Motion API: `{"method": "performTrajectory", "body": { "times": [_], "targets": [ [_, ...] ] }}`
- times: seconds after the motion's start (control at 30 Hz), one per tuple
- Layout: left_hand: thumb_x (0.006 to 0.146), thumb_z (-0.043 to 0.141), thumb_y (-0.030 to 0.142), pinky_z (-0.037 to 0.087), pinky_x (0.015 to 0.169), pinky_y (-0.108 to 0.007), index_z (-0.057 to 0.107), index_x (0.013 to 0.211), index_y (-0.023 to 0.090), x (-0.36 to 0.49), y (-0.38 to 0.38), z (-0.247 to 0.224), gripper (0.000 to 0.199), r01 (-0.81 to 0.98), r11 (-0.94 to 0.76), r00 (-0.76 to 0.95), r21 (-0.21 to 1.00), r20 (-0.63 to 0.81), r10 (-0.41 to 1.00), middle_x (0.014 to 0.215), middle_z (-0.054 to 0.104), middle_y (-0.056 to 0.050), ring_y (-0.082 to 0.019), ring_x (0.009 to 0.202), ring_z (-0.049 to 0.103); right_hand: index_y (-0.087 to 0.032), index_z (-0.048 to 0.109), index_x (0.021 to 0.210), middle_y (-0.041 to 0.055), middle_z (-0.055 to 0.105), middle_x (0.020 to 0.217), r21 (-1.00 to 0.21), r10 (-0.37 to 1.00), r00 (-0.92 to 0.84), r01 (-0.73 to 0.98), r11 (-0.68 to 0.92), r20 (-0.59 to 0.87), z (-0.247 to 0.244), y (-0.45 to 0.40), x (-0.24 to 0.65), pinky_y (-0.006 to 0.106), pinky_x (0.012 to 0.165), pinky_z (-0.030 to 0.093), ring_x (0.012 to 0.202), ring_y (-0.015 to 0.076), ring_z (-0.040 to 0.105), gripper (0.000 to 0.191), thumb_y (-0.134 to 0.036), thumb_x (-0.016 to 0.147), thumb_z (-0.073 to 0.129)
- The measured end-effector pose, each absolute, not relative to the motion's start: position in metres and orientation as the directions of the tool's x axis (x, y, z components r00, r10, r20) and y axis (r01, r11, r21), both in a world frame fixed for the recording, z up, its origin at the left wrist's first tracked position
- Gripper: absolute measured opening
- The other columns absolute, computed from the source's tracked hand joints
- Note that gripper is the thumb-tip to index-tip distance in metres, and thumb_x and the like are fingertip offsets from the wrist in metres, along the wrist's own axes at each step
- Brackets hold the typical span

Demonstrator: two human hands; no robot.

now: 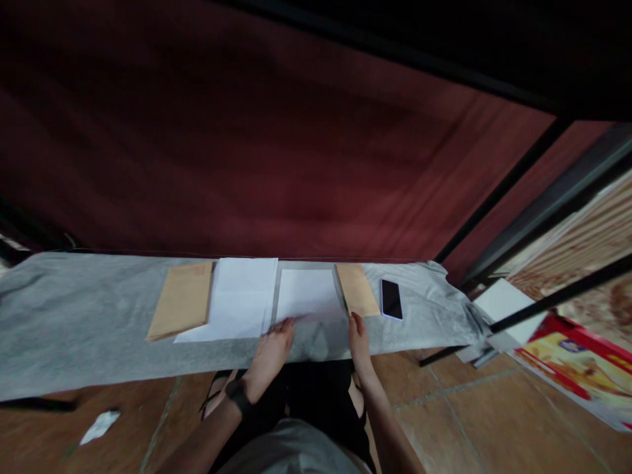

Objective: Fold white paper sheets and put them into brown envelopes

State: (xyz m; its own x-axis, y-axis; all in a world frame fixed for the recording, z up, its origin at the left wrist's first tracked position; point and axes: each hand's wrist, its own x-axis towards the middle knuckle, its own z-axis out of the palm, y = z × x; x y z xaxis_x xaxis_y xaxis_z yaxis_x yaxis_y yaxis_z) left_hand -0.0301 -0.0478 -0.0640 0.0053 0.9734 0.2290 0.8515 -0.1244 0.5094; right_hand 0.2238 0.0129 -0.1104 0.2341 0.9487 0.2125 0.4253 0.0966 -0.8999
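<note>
A white sheet of paper (311, 293) lies in front of me on the grey cloth, its near edge slightly blurred. My left hand (275, 342), with a dark watch on the wrist, has its fingers closed at the sheet's near left corner. At the near right corner is my right hand (359, 336), fingers pressed together on the edge, just below a brown envelope (358, 289). Both sets of fingertips are partly hidden. Left of the sheet lies a stack of white paper (244, 296), beside a pile of brown envelopes (184, 299).
A phone (392, 299) lies right of the single envelope. The grey cloth (89, 316) covers a narrow table against a dark red curtain (247, 145). A red and yellow box (582, 368) stands on the tiled floor at right; a crumpled tissue (100, 426) lies at lower left.
</note>
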Motion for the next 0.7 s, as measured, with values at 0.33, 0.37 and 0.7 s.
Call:
{"method": "performTrajectory", "body": {
  "times": [0.33, 0.37, 0.7],
  "targets": [
    [0.083, 0.064, 0.052, 0.059, 0.088, -0.043, 0.067, 0.110, 0.017, 0.011, -0.051, -0.050, 0.044, -0.335, -0.033, -0.485, 0.942, -0.142, 0.863, 0.105, 0.077, -0.010, -0.025, 0.097, 0.074, -0.018, 0.063, 0.123, 0.0177, 0.073, 0.111, -0.968, 0.976, -0.021, -0.125, -0.216, -0.216, -0.090, -0.010, 0.195, 0.045, 0.078, 0.062, 0.095, 0.0300, 0.074, 0.066, -0.072, 0.088, 0.050],
    [0.082, 0.065, 0.050, 0.060, 0.089, -0.043, 0.066, 0.112, 0.017, 0.014, -0.054, -0.057, 0.045, -0.377, -0.024, -0.469, 0.926, -0.168, 0.867, 0.110, 0.077, -0.011, -0.026, 0.100, 0.074, -0.018, 0.063, 0.123, 0.0176, 0.074, 0.113, -0.953, 0.971, -0.038, -0.184, -0.241, -0.238, -0.089, -0.016, 0.187, 0.045, 0.080, 0.061, 0.096, 0.0297, 0.074, 0.062, -0.068, 0.088, 0.054],
    [0.084, 0.063, 0.022, 0.059, 0.098, -0.048, 0.061, 0.113, 0.022, 0.047, -0.099, -0.080, 0.029, -0.636, 0.104, -0.338, 0.765, -0.397, 0.853, 0.123, 0.074, -0.010, -0.027, 0.110, 0.072, -0.016, 0.068, 0.108, 0.0130, 0.078, 0.097, -0.985, 0.997, -0.041, -0.161, -0.065, -0.059, -0.083, -0.016, 0.150, 0.040, 0.069, 0.061, 0.077, 0.0266, 0.074, 0.043, -0.053, 0.086, 0.060]
  ]
}}
